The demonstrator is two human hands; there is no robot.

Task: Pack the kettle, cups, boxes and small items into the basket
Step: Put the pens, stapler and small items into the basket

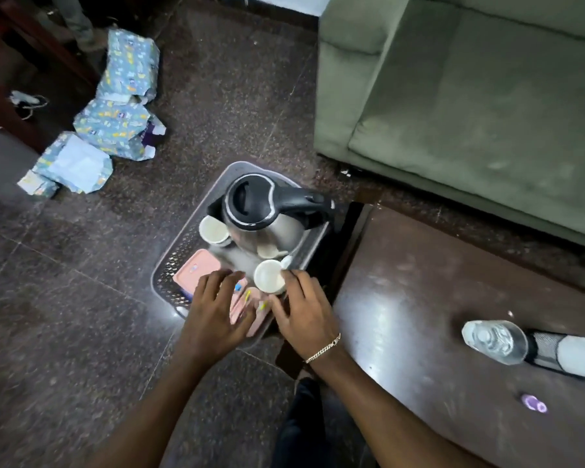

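A grey perforated basket (169, 265) stands on the floor beside a dark low table. Inside it a steel kettle (267, 231) with a black lid and handle fills the far half. One white cup (212, 230) sits left of the kettle, another white cup (268, 276) sits in front of it. Pink boxes (196, 268) lie in the near half with small coloured items around them. My left hand (217, 309) rests flat, fingers spread, on the pink boxes. My right hand (301, 309) touches the near cup's side with loosely bent fingers; a firm grip is not visible.
The dark table (436, 332) on the right carries a lying clear bottle (495, 341) and a small purple item (534, 404). A green sofa (470, 96) stands behind. Three blue wrapped packages (115, 109) lie on the floor at left by a dark cabinet (11, 79).
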